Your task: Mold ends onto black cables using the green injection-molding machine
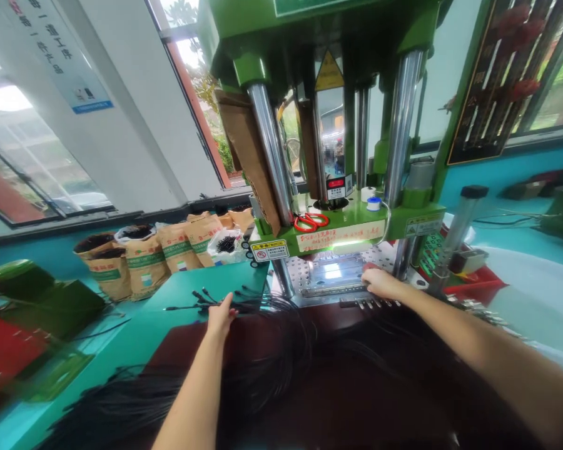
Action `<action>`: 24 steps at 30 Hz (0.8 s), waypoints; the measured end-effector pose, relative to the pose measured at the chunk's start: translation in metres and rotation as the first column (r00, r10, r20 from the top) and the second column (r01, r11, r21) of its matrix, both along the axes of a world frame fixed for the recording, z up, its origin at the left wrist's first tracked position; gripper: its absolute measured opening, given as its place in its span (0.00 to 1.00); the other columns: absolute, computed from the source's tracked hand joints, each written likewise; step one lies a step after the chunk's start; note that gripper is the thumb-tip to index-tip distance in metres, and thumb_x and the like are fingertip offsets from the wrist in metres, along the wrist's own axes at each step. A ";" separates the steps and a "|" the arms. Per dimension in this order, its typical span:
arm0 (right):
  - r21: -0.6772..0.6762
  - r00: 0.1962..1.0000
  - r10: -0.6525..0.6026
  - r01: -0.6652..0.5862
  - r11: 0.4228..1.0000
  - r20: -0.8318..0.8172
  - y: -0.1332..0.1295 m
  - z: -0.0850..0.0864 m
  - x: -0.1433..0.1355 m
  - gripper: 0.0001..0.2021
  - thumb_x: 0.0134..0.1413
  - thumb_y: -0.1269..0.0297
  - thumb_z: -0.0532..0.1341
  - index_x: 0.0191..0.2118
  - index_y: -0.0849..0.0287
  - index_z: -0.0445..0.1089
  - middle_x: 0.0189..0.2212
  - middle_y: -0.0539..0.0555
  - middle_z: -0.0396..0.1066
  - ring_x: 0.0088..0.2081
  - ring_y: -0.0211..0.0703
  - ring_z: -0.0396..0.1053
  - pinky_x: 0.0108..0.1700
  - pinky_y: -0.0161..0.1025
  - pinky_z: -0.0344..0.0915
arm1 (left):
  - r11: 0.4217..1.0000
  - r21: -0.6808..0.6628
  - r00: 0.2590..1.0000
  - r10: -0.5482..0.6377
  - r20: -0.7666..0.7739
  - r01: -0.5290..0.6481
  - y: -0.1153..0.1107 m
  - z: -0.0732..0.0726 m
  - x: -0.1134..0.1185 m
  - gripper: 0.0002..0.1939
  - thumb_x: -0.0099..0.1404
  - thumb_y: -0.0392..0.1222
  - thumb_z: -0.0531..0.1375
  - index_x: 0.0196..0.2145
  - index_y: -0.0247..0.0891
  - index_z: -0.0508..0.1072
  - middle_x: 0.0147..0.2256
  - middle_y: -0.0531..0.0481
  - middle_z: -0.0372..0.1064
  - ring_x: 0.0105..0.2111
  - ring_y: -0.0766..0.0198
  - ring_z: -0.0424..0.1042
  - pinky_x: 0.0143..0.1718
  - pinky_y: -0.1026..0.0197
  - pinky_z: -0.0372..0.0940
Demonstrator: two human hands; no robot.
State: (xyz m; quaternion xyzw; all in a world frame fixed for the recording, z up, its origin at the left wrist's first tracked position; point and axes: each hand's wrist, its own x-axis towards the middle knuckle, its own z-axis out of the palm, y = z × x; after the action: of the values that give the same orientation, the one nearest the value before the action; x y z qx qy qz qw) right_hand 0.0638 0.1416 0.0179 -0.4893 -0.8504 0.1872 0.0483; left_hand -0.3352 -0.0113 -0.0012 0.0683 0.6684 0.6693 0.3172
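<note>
My left hand (pixel 222 315) is closed at a bundle of black cables (pixel 248 305), whose plug ends fan out to the left over a green tabletop. My right hand (pixel 381 283) reaches under the green press (pixel 304 236) to the right side of a flat metal mold (pixel 335 275). Its fingers are curled by a small reddish piece; what they grip is too small to make out. Short metal-tipped parts (pixel 370 304) lie along the press's front edge, below this hand. More black cables (pixel 281 369) spread across the dark surface before me.
Red-handled scissors (pixel 311 222) and a blue-and-white spool (pixel 374 204) rest on the press ledge. Steel columns (pixel 271 150) frame the mold. Paper sacks (pixel 145 262) stand at the left wall. On the right are a red tray (pixel 478 284) and a large white round surface (pixel 539 287).
</note>
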 end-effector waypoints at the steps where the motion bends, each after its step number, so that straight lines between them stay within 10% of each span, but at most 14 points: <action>1: 0.043 0.998 0.010 -0.013 0.999 0.061 0.000 -0.002 -0.004 0.02 0.47 0.76 0.60 0.28 0.64 0.67 0.29 0.53 0.67 0.32 0.41 0.66 0.36 0.40 0.63 | 0.998 -0.045 0.999 -0.048 -0.001 0.048 -0.001 0.002 -0.002 0.13 0.51 0.42 0.62 0.22 0.34 0.61 0.15 0.59 0.55 0.15 0.71 0.57 0.20 0.64 0.56; 9: 0.187 0.971 0.070 -0.115 0.976 0.227 -0.007 0.012 0.032 0.14 0.48 0.80 0.52 0.37 0.62 0.71 0.41 0.59 0.66 0.42 0.48 0.64 0.40 0.38 0.58 | 0.659 -0.382 0.699 -0.713 -0.044 0.648 -0.019 0.032 0.013 0.29 0.46 0.66 0.56 0.22 0.33 0.68 0.17 0.51 0.63 0.16 0.69 0.58 0.17 0.68 0.47; 17: 0.082 0.955 0.112 -0.139 0.987 0.273 -0.029 0.020 0.083 0.14 0.42 0.82 0.56 0.34 0.60 0.72 0.35 0.58 0.70 0.39 0.51 0.67 0.38 0.38 0.58 | 0.237 -0.323 0.033 -0.848 -0.529 0.916 -0.039 0.061 0.190 0.12 0.58 0.48 0.55 0.29 0.37 0.73 0.29 0.49 0.69 0.31 0.63 0.64 0.35 0.63 0.56; 24: 0.010 0.989 0.097 -0.099 0.995 0.115 -0.028 0.047 0.081 0.15 0.31 0.85 0.58 0.24 0.59 0.73 0.27 0.53 0.71 0.29 0.45 0.68 0.29 0.33 0.56 | 0.235 -0.282 0.004 -0.775 -0.632 0.930 -0.039 0.025 0.292 0.13 0.56 0.49 0.56 0.33 0.39 0.74 0.32 0.47 0.70 0.34 0.59 0.66 0.38 0.61 0.56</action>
State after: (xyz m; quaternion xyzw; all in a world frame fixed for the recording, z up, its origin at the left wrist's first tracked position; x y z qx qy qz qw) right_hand 0.1453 0.1137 0.0649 -0.4563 -0.8763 0.1542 -0.0057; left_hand -0.0431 -0.0501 0.0242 0.7280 0.4667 0.3240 0.3837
